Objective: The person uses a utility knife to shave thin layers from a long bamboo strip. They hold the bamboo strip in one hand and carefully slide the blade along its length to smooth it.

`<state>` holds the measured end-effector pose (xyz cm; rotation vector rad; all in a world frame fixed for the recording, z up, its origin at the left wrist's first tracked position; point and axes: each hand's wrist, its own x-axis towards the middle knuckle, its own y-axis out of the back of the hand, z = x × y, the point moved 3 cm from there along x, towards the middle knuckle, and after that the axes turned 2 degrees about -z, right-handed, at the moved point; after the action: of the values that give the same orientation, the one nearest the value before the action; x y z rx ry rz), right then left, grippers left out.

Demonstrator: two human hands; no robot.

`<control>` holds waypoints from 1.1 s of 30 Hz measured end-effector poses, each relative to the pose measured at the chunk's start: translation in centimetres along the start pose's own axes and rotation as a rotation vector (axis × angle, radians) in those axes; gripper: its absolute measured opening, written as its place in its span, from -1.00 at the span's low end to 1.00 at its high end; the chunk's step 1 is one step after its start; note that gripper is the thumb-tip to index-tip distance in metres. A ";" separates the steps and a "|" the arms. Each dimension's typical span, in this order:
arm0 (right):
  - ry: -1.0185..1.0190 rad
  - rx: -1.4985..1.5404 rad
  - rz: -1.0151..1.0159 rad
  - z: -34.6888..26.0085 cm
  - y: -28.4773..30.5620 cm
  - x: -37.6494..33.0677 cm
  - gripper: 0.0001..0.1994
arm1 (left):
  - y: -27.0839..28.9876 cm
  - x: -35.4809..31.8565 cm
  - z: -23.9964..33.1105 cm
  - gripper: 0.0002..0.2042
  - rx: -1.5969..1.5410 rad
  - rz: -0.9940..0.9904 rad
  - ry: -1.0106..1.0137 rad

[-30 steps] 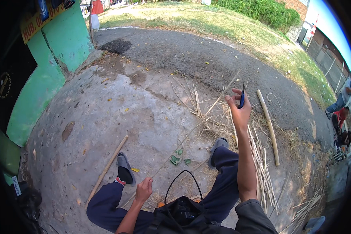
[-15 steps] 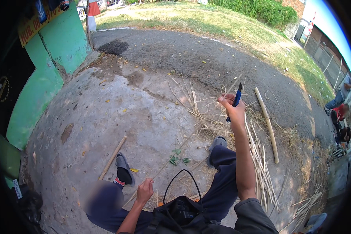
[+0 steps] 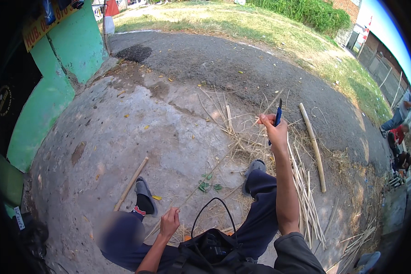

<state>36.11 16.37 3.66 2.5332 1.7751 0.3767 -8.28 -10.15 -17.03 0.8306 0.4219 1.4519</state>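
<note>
Head view: seated on concrete.
Right hand (image 3: 275, 130): closed on blue knife (image 3: 276, 119), raised over straw.
Left hand (image 3: 169, 222): pinching thin strip (image 3: 201, 188).
Open room: bare concrete (image 3: 123, 118) leftward.

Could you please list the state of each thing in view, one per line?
Right hand: raised, gripping the blue-handled knife.
Left hand: low, closed on a thin bamboo strip.
Thick bamboo pole: lying on the ground.
Split strips: piled loose by the right leg.
</note>
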 end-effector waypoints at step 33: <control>0.073 -0.565 -0.283 1.7 -2.7 -0.5 -0.49 | 7.7 15.6 6.3 -0.74 -0.793 -0.001 0.382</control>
<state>33.77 17.05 1.45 1.8805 1.7043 0.8244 -7.36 2.83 -3.86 -0.0825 0.0961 1.6004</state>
